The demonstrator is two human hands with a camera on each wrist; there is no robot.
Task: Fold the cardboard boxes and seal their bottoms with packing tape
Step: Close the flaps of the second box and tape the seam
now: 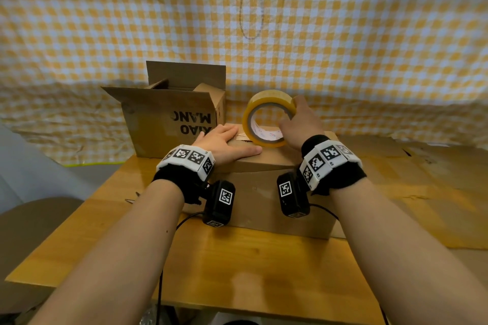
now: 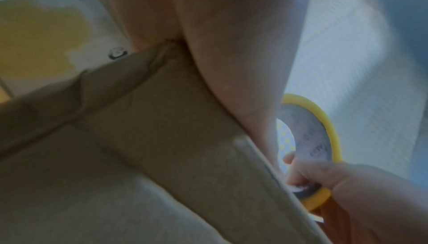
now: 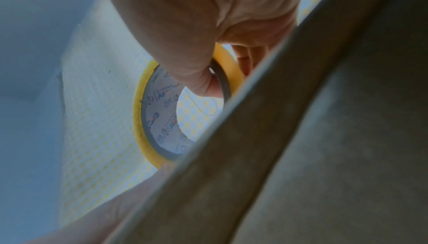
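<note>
A closed brown cardboard box (image 1: 266, 192) stands on the wooden table in front of me. My left hand (image 1: 224, 142) lies flat with straight fingers on its top face, pressing near the seam. My right hand (image 1: 298, 124) grips a yellow roll of packing tape (image 1: 266, 119), which stands on edge on the box top. In the right wrist view the thumb hooks inside the roll (image 3: 157, 119), above the box edge (image 3: 254, 138). The left wrist view shows the palm on the cardboard (image 2: 139, 138) and the roll (image 2: 324, 138) beyond it.
A second box (image 1: 169, 119) with open flaps and upside-down black lettering stands behind on the left. Flat cardboard sheets (image 1: 435, 192) lie to the right. The wooden table (image 1: 237, 272) ends at a near edge. A yellow checked cloth (image 1: 343, 34) hangs behind.
</note>
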